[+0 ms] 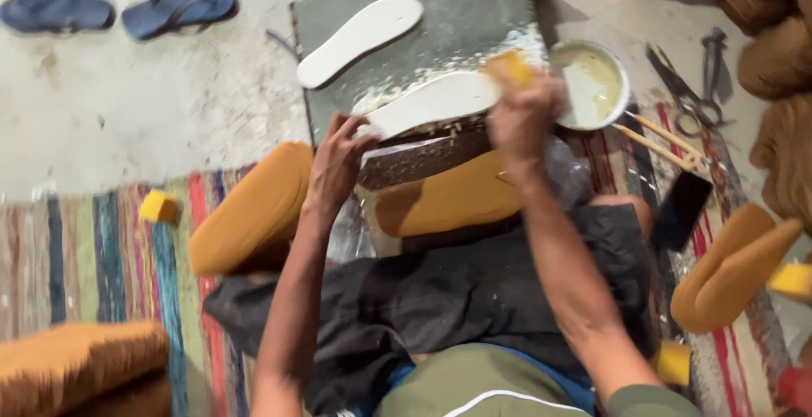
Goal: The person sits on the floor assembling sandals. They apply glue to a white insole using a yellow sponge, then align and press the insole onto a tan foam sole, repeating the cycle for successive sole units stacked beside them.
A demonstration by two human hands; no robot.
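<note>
- The right hand (523, 111) pinches a yellow sponge (508, 68) in its closed fingertips, pressing it on the toe end of a white insole (433, 102).
- The left hand (337, 163) presses curled fingers on the heel end of that insole, holding it down.
- The insole lies on a grey board (474, 19) smeared with pale glue; a 2nd white insole (360, 40) lies farther up the board.
- A bowl of cream glue (594, 84) sits just right of the board, with scissors (689, 87) beyond it.
- 2 blue sandals (118, 8) rest on the floor, well apart.
</note>
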